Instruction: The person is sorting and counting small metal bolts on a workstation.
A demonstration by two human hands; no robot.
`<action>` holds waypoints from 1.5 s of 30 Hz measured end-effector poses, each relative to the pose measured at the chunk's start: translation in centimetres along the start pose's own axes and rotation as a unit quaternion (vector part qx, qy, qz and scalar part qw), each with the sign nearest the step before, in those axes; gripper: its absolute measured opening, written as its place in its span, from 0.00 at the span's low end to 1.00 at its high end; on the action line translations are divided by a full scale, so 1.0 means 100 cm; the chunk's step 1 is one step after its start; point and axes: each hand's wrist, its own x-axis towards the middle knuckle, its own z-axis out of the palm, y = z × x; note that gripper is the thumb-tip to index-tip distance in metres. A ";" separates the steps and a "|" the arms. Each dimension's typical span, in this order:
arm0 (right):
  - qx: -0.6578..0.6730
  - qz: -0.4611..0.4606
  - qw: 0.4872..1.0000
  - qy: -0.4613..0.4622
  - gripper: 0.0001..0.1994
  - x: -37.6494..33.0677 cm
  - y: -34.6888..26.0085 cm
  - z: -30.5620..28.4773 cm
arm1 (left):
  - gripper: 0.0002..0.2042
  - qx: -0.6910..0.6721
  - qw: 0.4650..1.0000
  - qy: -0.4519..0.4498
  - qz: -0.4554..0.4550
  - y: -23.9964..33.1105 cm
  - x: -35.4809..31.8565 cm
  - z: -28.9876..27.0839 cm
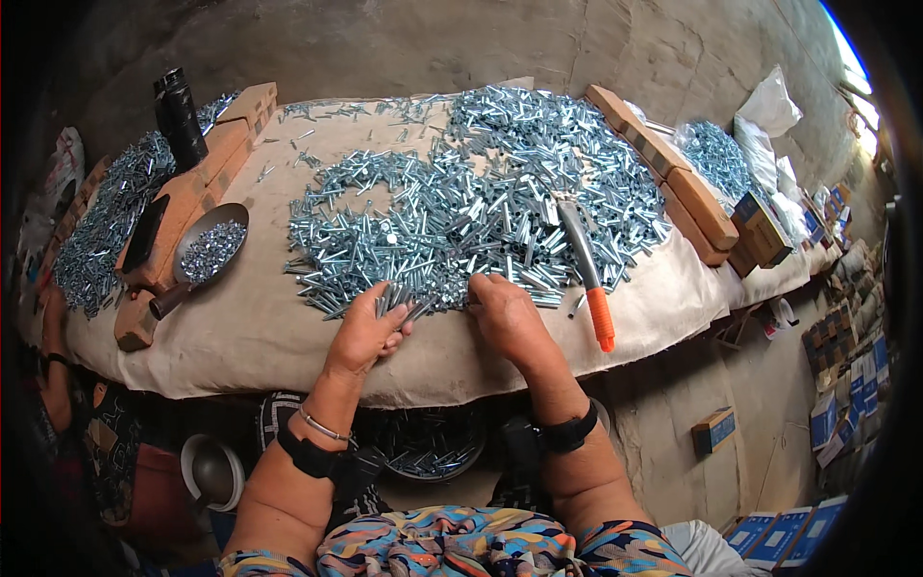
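Left hand (361,335) grasped metal pieces (408,307), probably stiff, slippery, best held mid-length; the right hand (508,313) showed no discernible grip state.

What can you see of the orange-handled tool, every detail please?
The tool is long and slim: a ridged orange grip, plastic by its look, and a smooth, slightly curved grey shaft that looks like metal. It lies slantwise to the right of the right hand, shaft over the metal pieces, grip pointing toward the person, over the cloth. No hand touches it. Its far end's exact shape is unclear.
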 end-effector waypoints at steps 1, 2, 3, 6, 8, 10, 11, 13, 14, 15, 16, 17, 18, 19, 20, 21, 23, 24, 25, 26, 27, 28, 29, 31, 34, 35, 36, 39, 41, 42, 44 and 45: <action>0.001 -0.001 1.000 0.000 0.07 0.000 -0.002 -0.002 | 0.08 -0.002 1.000 -0.005 0.000 0.000 0.000 0.000; 0.026 0.004 1.000 0.014 0.06 0.000 -0.005 -0.005 | 0.08 0.004 1.000 0.004 -0.007 0.002 -0.001 0.002; 0.052 0.010 0.998 0.028 0.06 -0.001 -0.006 -0.007 | 0.08 0.003 1.000 0.005 -0.007 0.003 -0.002 0.003; 0.118 0.019 0.993 0.020 0.06 0.003 -0.002 -0.004 | 0.08 0.017 1.000 0.010 -0.011 0.005 -0.002 0.004; 0.184 0.030 0.982 0.005 0.06 0.006 -0.007 0.000 | 0.09 0.025 1.000 -0.009 -0.006 0.003 -0.001 0.003; 0.246 0.040 0.968 -0.008 0.05 0.009 -0.013 0.002 | 0.08 0.024 1.000 -0.013 -0.006 0.004 -0.002 0.005; 0.322 0.058 0.945 -0.026 0.05 0.007 -0.017 0.003 | 0.08 0.024 1.000 -0.016 -0.008 0.005 -0.002 0.006; 0.398 0.071 0.914 -0.044 0.05 0.009 -0.024 0.007 | 0.08 0.019 1.000 -0.018 -0.003 0.003 -0.003 0.004; 0.431 0.063 0.899 -0.044 0.05 0.010 -0.026 0.008 | 0.08 0.014 1.000 -0.022 -0.001 0.003 -0.002 0.004; 0.464 0.059 0.883 -0.044 0.05 0.009 -0.027 0.009 | 0.08 0.013 1.000 -0.022 -0.002 0.003 -0.002 0.004; 0.432 0.045 0.899 -0.048 0.06 0.009 -0.026 0.010 | 0.07 0.019 1.000 -0.019 -0.002 0.004 -0.003 0.004; 0.433 0.045 0.899 -0.048 0.06 0.009 -0.026 0.011 | 0.07 0.025 1.000 -0.016 -0.002 0.004 -0.004 0.004; 0.407 0.032 0.912 -0.038 0.05 0.010 -0.026 0.012 | 0.07 0.025 1.000 -0.016 -0.002 0.004 -0.003 0.004; 0.381 0.019 0.924 -0.027 0.03 0.010 -0.026 0.012 | 0.07 0.030 0.999 -0.020 0.004 0.004 -0.003 0.003; 0.381 0.019 0.924 -0.027 0.03 0.010 -0.026 0.011 | 0.06 0.036 0.999 -0.025 0.009 0.003 -0.003 0.003; 0.342 0.031 0.939 -0.032 0.02 0.011 -0.028 0.009 | 0.06 0.036 0.999 -0.025 0.009 0.004 -0.004 0.004; 0.303 0.042 0.951 -0.036 0.03 0.012 -0.028 0.008 | 0.06 0.067 0.997 -0.015 0.028 0.006 -0.005 0.006; 0.268 0.037 0.962 -0.035 0.05 0.011 -0.027 0.010 | 0.06 0.067 0.997 -0.015 0.028 0.006 -0.005 0.007; 0.232 0.032 0.972 -0.033 0.06 0.011 -0.025 0.012 | 0.06 0.077 0.996 -0.014 0.032 0.005 -0.004 0.007; 0.232 0.032 0.972 -0.033 0.06 0.011 -0.024 0.014 | 0.06 0.087 0.995 -0.012 0.036 0.005 -0.004 0.007; 0.279 0.043 0.959 -0.008 0.07 0.010 -0.022 0.017 | 0.06 0.087 0.995 -0.012 0.035 0.005 -0.004 0.006; 0.326 0.054 0.944 0.016 0.07 0.010 -0.022 0.019 | 0.06 0.073 0.997 -0.006 0.036 0.005 -0.003 0.006; 0.326 0.055 0.944 0.016 0.07 0.010 -0.023 0.020 | 0.06 0.058 0.998 0.000 0.037 0.004 -0.002 0.005; 0.386 -0.007 0.921 0.057 0.07 0.012 -0.025 0.021 | 0.06 0.049 0.998 -0.003 0.037 0.005 -0.002 0.004; 0.275 0.012 0.961 0.006 0.05 0.011 -0.021 0.013 | 0.05 0.063 0.997 0.000 0.035 0.007 -0.003 0.007; 0.218 0.021 0.976 -0.019 0.05 0.011 -0.022 0.011 | 0.05 0.087 0.996 0.006 0.034 0.007 -0.004 0.008; 0.219 0.021 0.975 -0.019 0.05 0.011 -0.026 0.008 | 0.05 0.088 0.996 0.006 0.033 0.007 -0.004 0.008; 0.390 0.077 0.917 -0.016 0.05 0.011 -0.034 0.006 | 0.05 0.071 0.997 0.008 0.037 0.006 -0.003 0.006; 0.289 -0.024 0.957 0.006 0.06 0.011 -0.024 0.012 | 0.05 0.056 0.997 0.006 0.047 0.005 -0.002 0.007; 0.290 -0.024 0.957 0.005 0.06 0.010 -0.022 0.013 | 0.05 0.056 0.997 0.006 0.046 0.005 -0.003 0.007; 0.257 0.025 0.966 -0.016 0.10 0.010 -0.020 0.015 | 0.05 0.093 0.995 0.010 0.041 0.006 -0.004 0.009; 0.257 0.024 0.966 -0.016 0.10 0.010 -0.024 0.015 | 0.05 0.093 0.995 0.010 0.042 0.007 -0.004 0.009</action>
